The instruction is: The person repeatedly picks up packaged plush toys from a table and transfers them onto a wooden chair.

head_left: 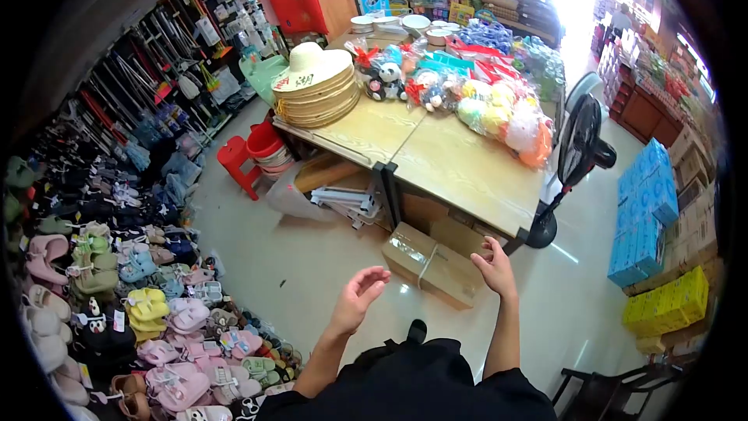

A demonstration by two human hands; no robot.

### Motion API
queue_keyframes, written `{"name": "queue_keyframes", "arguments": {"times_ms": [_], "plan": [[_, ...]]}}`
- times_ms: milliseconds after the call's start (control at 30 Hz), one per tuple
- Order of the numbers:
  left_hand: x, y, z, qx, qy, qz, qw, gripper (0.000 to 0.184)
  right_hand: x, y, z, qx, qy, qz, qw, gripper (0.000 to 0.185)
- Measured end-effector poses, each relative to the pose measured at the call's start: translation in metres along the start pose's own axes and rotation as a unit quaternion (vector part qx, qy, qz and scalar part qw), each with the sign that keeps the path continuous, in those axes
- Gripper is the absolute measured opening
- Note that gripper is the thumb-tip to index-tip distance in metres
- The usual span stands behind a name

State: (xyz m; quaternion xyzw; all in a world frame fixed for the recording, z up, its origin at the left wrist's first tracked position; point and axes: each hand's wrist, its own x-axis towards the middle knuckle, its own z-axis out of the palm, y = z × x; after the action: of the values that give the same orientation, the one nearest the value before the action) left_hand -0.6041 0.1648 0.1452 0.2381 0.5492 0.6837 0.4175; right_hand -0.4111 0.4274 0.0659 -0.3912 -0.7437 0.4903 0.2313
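Note:
My left hand (360, 298) is raised in front of my body, fingers curved and apart from the thumb, with nothing in it. My right hand (494, 267) hangs in the air near the table's front corner, its thumb and fingers apart, also holding nothing. Between and beyond the two hands, a taped cardboard box (430, 265) lies on the floor against the table. Above it stands the wood-topped table (452, 152). On its left corner is a stack of straw hats (315, 90); bagged plush toys (499, 117) lie along its far side.
Shoes and slippers (171, 320) spread over the left side. A red stool (238, 165) and buckets (269, 144) stand left of the table. A black standing fan (573, 156) is at its right, with blue cartons (645, 210) farther right. A dark chair (615, 390) sits at lower right.

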Motion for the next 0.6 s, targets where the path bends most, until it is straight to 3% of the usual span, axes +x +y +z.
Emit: {"name": "queue_keyframes", "arguments": {"times_ms": [267,600], "plan": [[0.108,0.008,-0.097,-0.064,0.132,0.001,0.989,0.035,0.116,-0.046,0.033,-0.034,-0.032,-0.023,0.999,0.062],[0.357,0.03,-0.237,-0.072,0.093,-0.045,0.992,0.041,0.305,-0.1,0.144,-0.048,-0.027,0.014,0.998,0.065]]}}
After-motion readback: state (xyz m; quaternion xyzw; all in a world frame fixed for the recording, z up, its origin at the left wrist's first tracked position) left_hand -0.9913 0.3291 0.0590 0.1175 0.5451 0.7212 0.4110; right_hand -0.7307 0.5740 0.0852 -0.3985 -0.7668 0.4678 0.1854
